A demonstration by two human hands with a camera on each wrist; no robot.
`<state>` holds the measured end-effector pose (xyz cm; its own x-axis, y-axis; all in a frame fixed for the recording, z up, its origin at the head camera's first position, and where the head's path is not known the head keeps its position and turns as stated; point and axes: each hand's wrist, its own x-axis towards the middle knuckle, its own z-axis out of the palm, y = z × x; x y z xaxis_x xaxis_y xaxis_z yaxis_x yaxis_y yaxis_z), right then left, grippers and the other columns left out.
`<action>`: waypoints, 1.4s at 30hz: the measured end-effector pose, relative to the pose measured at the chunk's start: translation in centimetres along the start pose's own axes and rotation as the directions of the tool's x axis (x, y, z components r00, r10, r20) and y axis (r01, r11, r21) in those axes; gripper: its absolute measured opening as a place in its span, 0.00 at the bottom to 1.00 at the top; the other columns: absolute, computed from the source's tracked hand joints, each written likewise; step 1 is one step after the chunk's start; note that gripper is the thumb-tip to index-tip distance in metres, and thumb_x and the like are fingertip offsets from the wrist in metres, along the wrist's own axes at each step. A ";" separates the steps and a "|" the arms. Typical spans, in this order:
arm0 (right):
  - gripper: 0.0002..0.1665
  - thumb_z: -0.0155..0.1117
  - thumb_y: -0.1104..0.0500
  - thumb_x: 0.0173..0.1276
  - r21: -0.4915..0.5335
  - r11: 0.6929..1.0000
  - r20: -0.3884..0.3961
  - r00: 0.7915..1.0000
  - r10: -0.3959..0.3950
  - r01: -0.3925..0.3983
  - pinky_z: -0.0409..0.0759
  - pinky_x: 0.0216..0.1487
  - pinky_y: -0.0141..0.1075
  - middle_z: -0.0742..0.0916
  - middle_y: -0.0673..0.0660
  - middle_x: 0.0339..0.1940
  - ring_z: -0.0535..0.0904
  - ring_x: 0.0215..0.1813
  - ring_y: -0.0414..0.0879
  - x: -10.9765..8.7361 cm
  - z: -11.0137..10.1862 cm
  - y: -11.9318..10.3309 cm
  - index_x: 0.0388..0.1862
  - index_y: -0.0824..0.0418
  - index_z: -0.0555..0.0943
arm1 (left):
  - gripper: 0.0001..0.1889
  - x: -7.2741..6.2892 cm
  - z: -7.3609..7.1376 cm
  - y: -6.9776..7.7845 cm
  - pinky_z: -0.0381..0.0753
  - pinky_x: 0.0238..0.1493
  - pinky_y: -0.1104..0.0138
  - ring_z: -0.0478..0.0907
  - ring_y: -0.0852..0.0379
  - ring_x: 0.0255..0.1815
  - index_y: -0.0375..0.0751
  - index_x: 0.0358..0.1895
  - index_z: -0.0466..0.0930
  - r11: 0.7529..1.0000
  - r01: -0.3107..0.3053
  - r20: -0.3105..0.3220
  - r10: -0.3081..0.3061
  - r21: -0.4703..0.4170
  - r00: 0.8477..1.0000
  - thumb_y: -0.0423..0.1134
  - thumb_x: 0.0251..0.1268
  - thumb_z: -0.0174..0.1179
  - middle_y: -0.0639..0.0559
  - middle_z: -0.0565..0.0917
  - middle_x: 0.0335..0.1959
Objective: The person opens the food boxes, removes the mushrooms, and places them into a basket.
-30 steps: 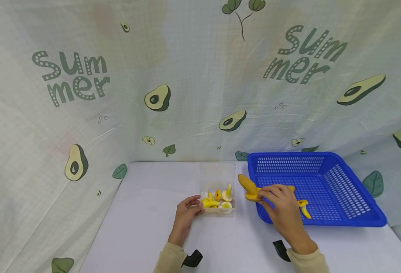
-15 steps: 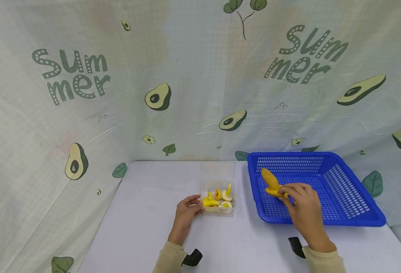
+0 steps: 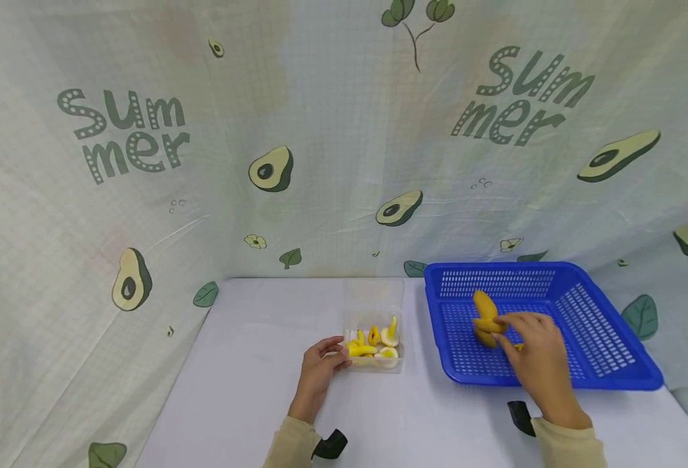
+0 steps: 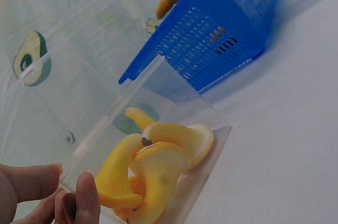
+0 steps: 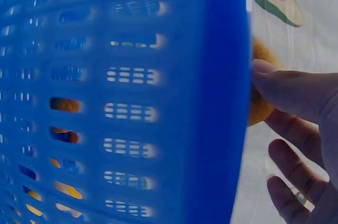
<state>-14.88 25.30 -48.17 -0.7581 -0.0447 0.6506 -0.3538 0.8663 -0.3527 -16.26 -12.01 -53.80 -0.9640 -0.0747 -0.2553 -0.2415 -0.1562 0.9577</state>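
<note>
My right hand (image 3: 537, 354) pinches a dark-yellow, banana-shaped piece (image 3: 484, 304) between thumb and fingertips, over the left part of the blue basket (image 3: 613, 312). In the right wrist view the basket wall (image 5: 222, 76) hides most of that piece. Another dark-yellow piece (image 3: 486, 338) shows just below it in the head view. My left hand (image 3: 317, 374) holds the left side of a clear plastic box (image 3: 382, 365), thumb and fingers at its edge. Inside lie several yellow, banana-like pieces (image 4: 116, 171), some with whitish undersides.
Behind the box stands its raised clear lid (image 3: 373, 294). A white table (image 3: 250, 338) carries the box and basket. A printed curtain (image 3: 320, 117) hangs behind and along the sides. Black camera mounts (image 3: 330, 444) sit at both wrists.
My right hand has moved right, carrying the banana-shaped piece from the basket's left rim to over its inside, and the piece has turned more upright. My left hand stays on the box.
</note>
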 end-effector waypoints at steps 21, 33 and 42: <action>0.23 0.87 0.72 0.48 0.179 0.954 0.179 0.946 -0.270 0.239 0.85 0.52 0.53 0.90 0.51 0.45 0.83 0.50 0.51 1.0 5.4 -8.3 0.42 0.57 0.90 | 0.23 0.0 -0.2 -0.4 0.91 0.42 0.69 0.80 0.57 0.35 0.16 0.65 0.73 0.998 -0.025 0.023 0.026 -0.052 0.999 0.21 0.68 0.63 0.46 0.78 0.41; 0.18 0.85 0.68 0.54 0.257 0.929 0.278 0.900 -0.337 0.268 0.84 0.56 0.49 0.90 0.48 0.44 0.82 0.50 0.48 2.0 9.6 -11.4 0.41 0.54 0.90 | 0.23 0.0 -0.2 -0.4 0.91 0.42 0.69 0.80 0.58 0.35 0.15 0.65 0.72 0.998 -0.028 0.036 0.030 -0.051 0.999 0.21 0.69 0.63 0.47 0.78 0.41; 0.13 0.84 0.66 0.57 0.232 0.936 0.433 0.833 -0.345 0.266 0.82 0.55 0.47 0.91 0.51 0.41 0.81 0.47 0.49 2.9 11.6 -12.8 0.41 0.58 0.91 | 0.23 0.0 -0.1 -0.2 0.90 0.42 0.70 0.80 0.59 0.36 0.15 0.65 0.72 0.998 -0.028 0.044 0.031 -0.059 0.999 0.21 0.70 0.62 0.46 0.78 0.41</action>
<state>-18.96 8.31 -49.60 -0.7468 -0.5511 0.3722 -0.6600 0.6832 -0.3125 -16.24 -12.08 -54.04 -0.9750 -0.0359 -0.2195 -0.2072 -0.2114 0.9552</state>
